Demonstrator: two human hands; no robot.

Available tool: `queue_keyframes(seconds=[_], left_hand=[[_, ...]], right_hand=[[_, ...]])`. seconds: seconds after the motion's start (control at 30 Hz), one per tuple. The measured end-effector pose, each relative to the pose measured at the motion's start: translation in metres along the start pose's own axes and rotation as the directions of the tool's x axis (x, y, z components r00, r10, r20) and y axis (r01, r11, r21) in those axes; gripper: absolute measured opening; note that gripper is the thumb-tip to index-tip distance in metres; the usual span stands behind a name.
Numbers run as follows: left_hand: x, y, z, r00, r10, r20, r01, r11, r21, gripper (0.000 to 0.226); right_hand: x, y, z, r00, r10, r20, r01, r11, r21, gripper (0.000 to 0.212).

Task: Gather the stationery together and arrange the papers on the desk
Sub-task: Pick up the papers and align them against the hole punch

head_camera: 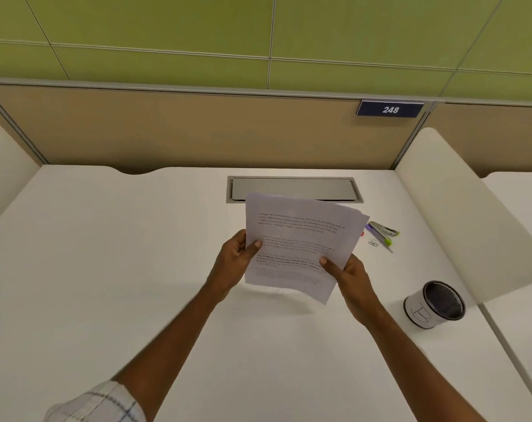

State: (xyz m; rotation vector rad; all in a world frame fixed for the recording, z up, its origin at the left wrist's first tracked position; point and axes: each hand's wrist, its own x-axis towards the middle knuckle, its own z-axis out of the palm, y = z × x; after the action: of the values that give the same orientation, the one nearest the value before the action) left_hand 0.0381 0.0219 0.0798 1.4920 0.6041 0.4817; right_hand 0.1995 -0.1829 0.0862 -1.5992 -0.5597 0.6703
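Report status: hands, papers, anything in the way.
Left hand and right hand both grip the papers, stack held above the desk, edges uneven. Stapler, pen, paper clips lie loose at right, outside the pen cup. Nothing seen under the stack.

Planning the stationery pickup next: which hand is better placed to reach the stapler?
Right, probably. The right hand holds the papers on the side nearer the stapler, which lies on the desk beyond it; the left hand grips their opposite edge.

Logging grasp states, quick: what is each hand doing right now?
Left hand: grips the papers at their left edge.
Right hand: grips the papers at their lower right edge.
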Motion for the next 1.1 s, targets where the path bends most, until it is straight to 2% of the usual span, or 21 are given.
queue_keyframes(seconds=[0.1,0.23,0.33,0.47,0.6,0.67,0.8,0.97,1.1], left_hand=[[-0.006,0.003,-0.001,1.0,0.023,-0.011,-0.023,1.0,0.016,0.021],[-0.015,-0.005,-0.003,0.998,0.023,0.054,-0.028,0.995,0.092,0.037],[-0.021,-0.008,0.0,0.997,0.02,0.079,-0.027,0.996,0.086,0.042],[-0.024,-0.002,0.0,0.998,0.057,0.015,-0.058,0.995,0.085,0.037],[-0.029,0.002,-0.006,0.994,0.105,0.008,-0.105,0.992,0.067,0.031],[-0.033,-0.001,-0.009,0.992,0.121,0.046,-0.125,0.988,0.088,0.03],[-0.039,-0.017,-0.003,0.991,0.046,0.126,-0.068,0.981,0.18,0.035],[-0.046,-0.018,0.007,0.993,0.107,0.057,-0.116,0.975,0.188,0.035],[-0.047,-0.019,0.011,0.991,0.119,0.062,-0.129,0.974,0.188,0.036]], right_hand=[[-0.002,-0.001,0.012,0.998,-0.024,-0.054,0.024,1.0,0.011,0.03],[-0.004,0.007,0.025,0.998,-0.006,-0.069,0.006,1.0,0.004,0.045],[-0.007,0.015,0.034,0.995,0.009,-0.103,-0.005,0.999,0.037,0.048],[-0.014,0.015,0.037,0.986,-0.024,-0.163,0.037,0.996,0.079,0.043],[-0.03,0.012,0.029,0.978,-0.09,-0.187,0.111,0.989,0.103,0.043],[-0.039,0.018,0.026,0.976,-0.073,-0.207,0.099,0.988,0.119,0.043],[-0.051,0.037,0.028,0.982,0.002,-0.19,0.02,0.994,0.111,0.036],[-0.057,0.032,0.025,0.975,-0.034,-0.221,0.06,0.992,0.108,0.034],[-0.059,0.03,0.018,0.966,-0.052,-0.252,0.078,0.992,0.094,0.035]])
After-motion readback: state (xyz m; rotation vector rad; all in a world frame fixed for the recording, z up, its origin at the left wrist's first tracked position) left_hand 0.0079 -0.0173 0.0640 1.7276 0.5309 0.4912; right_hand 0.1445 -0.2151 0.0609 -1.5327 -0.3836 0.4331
